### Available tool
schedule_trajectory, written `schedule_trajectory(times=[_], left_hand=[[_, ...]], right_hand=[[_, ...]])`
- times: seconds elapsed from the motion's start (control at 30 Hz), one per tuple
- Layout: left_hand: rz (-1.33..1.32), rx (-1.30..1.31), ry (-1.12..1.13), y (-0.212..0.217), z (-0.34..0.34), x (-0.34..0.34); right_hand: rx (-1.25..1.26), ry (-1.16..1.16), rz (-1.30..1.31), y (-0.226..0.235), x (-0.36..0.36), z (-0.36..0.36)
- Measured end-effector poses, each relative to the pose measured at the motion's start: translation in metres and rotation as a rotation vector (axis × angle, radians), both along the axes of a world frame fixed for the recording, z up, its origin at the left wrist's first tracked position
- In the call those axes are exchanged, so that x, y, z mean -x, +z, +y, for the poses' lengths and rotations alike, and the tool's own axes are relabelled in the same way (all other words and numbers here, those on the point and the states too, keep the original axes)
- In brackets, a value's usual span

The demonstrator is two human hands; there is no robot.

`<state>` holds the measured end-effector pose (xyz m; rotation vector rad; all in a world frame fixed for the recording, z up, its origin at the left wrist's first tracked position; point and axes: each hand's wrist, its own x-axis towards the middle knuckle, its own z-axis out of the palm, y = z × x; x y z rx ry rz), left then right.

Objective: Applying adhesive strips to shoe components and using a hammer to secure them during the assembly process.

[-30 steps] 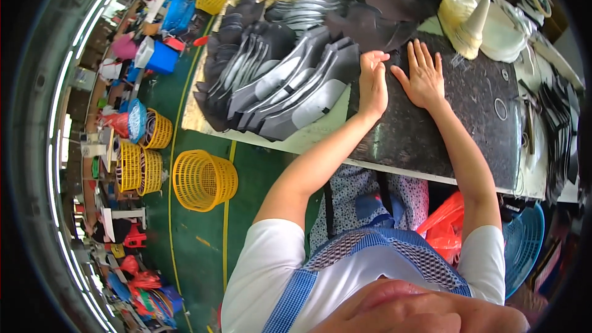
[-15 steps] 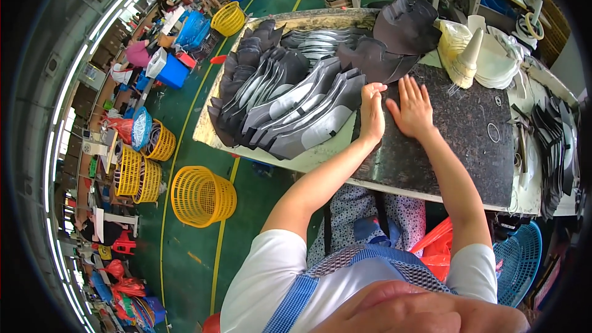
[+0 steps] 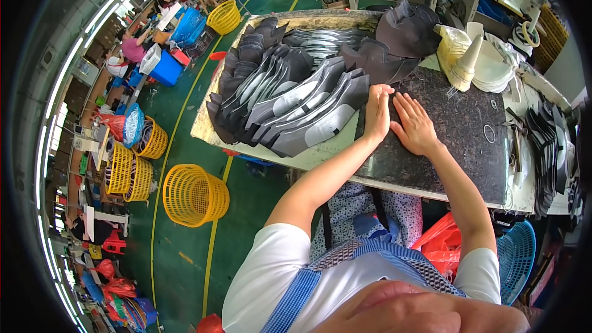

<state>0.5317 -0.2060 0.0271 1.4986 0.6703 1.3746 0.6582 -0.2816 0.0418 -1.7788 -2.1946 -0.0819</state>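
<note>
My right hand point(image 3: 416, 124) lies palm down on the dark speckled board point(image 3: 456, 154), its fingers stretched out and pointing away from me. Just left of it, my left hand point(image 3: 377, 114) rests on its edge with its fingers extended, the tips bent a little toward the right hand. Neither hand shows anything in its grip; whether a dark piece lies under them I cannot tell. Beside my left hand are rows of overlapping grey and black shoe-upper-like pieces point(image 3: 320, 114). Beyond my fingers sit larger dark curved pieces point(image 3: 379, 61) in a pile.
A white cone point(image 3: 472, 61) stands behind the board, near a stack of whitish rounded pieces point(image 3: 493, 74). More dark pieces point(image 3: 553, 148) lie at the right. A yellow basket point(image 3: 196, 195) stands on the green floor, and a blue basket point(image 3: 515, 259) sits below the table's right side.
My right hand has drawn slightly toward me and nearer the left hand, its fingers closer together. My left hand stays on edge in nearly the same place. The whole view has shifted slightly.
</note>
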Motion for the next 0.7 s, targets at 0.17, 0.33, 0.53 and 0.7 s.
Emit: schedule_trajectory(times=[0.17,0.33,0.53,0.7], left_hand=[[-0.029,0.014,0.005,-0.004,-0.005,0.002],[-0.088,0.032,-0.018,-0.003,-0.009,-0.007],[-0.134,-0.071,0.005,-0.016,0.019,-0.009],[-0.196,0.183,-0.065,-0.005,0.018,-0.002]], right_hand=[[-0.035,-0.186,-0.054,-0.004,0.0,0.017],[0.053,-0.402,-0.111,-0.008,-0.005,0.052],[-0.109,-0.11,-0.081,-0.013,-0.014,0.045],[-0.033,0.104,-0.045,-0.009,0.004,-0.011]])
